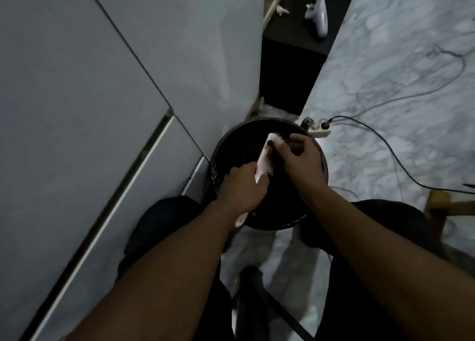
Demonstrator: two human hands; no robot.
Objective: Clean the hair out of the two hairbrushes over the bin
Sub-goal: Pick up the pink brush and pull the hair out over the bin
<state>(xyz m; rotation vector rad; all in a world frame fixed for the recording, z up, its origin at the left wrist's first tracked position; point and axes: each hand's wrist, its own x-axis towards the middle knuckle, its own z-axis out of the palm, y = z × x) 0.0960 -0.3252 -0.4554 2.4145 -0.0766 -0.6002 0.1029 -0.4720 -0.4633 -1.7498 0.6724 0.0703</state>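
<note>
- Right now, at the centre of the frame, the left hand (243, 186) is wrapped closed around the handle of a pale pink hairbrush (267, 155), whose bristled head points up and away over the open mouth of the black bin (323, 158).
- Only this one brush shows; the second brush is nowhere in view, so how much of the task is left cannot be judged beyond this brush being in hand.
- The right hand (300, 158) sits just right of the brush head with its fingers curled in against the bristles; it appears to be pinching at hair there, though whether it has hold of any strands is too dark to tell.
- To do this step well, keep the head squarely above the bin opening so that whatever comes loose falls inside and not onto the marble floor (385, 71) at right.
- Work the fingertips down to the bristle roots and lift the hair up along the pins, not sideways, to spare the pins from bending.
- A steady grip on the handle matters, since the pull comes from the other side.
- The power strip (318, 130) and its cable (380, 140) lie just beyond the bin's upper-right rim; stray hair is best kept off them.
</note>
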